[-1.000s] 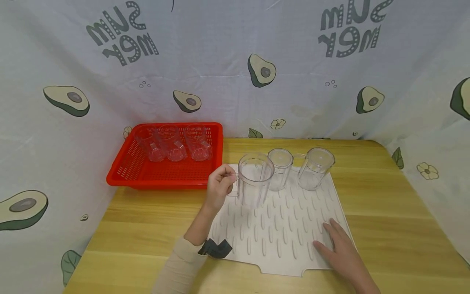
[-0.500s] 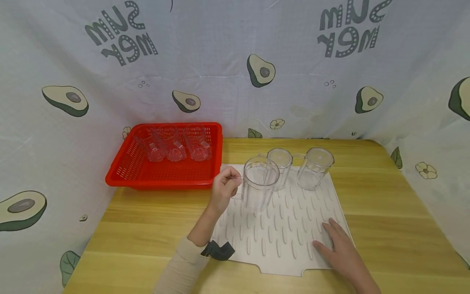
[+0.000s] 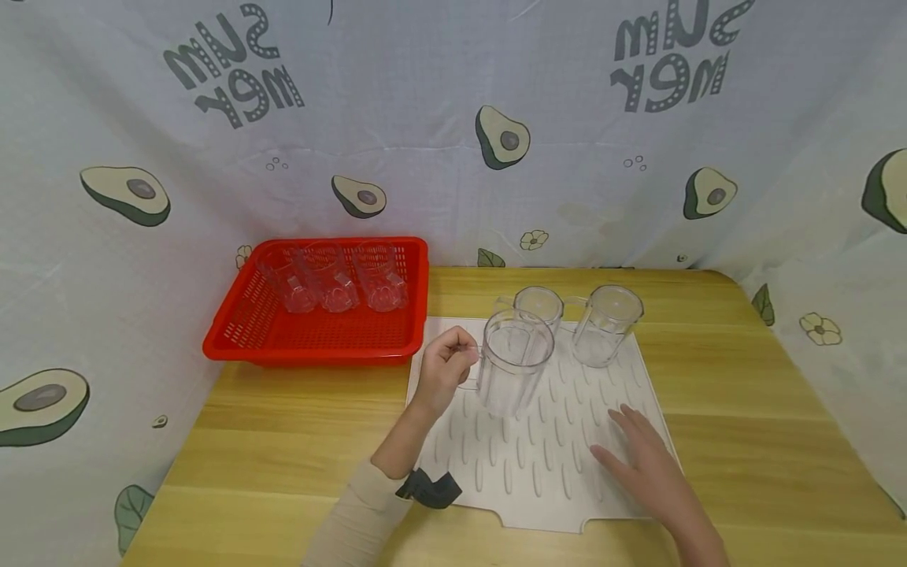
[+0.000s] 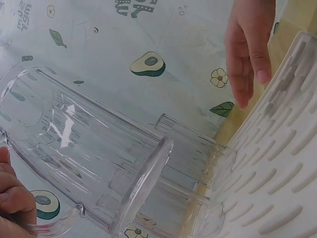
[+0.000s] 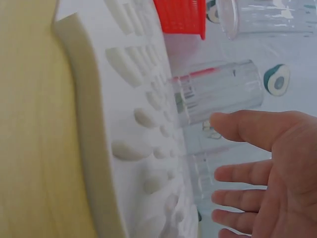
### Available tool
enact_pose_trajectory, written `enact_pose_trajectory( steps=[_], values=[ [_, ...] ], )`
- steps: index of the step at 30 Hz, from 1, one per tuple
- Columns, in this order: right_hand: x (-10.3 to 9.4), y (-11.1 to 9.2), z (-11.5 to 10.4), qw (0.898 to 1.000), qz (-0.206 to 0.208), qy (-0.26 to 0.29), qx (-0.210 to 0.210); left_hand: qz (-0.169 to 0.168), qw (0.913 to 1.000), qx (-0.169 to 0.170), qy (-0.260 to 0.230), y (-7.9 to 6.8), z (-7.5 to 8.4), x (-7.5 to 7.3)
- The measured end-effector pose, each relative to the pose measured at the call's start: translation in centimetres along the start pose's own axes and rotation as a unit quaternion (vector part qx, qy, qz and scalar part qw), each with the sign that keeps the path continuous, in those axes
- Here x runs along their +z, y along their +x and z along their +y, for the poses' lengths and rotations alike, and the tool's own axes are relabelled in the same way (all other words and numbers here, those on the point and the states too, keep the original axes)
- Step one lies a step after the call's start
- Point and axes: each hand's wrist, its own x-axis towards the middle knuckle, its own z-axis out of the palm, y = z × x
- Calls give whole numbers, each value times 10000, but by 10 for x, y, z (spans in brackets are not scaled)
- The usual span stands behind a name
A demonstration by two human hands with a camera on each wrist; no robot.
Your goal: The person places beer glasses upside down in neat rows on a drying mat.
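My left hand pinches the handle of a clear mug, which hangs close over the front of two other mugs in the head view. In the left wrist view that mug is tilted, with its lower end towards the white ridged drain board. Two more clear mugs, one at the back middle and one at the back right, stand on the board. Over the board's right side is my right hand, holding nothing; its fingers are straight and spread in the right wrist view.
A red plastic basket stands at the back left with three clear mugs lying along its far side. The wooden table runs up to a hanging cloth printed with avocados.
My left hand has carried the mug right and slightly towards me, so it overlaps the middle mug. My right hand has shifted a little left and away from me over the board.
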Motion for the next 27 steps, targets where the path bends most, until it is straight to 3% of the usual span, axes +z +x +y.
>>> enact_pose_trajectory(
  steps=[16,27],
  values=[
    [2,27,-58,9953,-179,925,-237,-13,9999,-35,102,0,1,5],
    [14,34,-77,9895,-462,1367,-94,-5,9998,-121,137,-2,2,4]
  ],
)
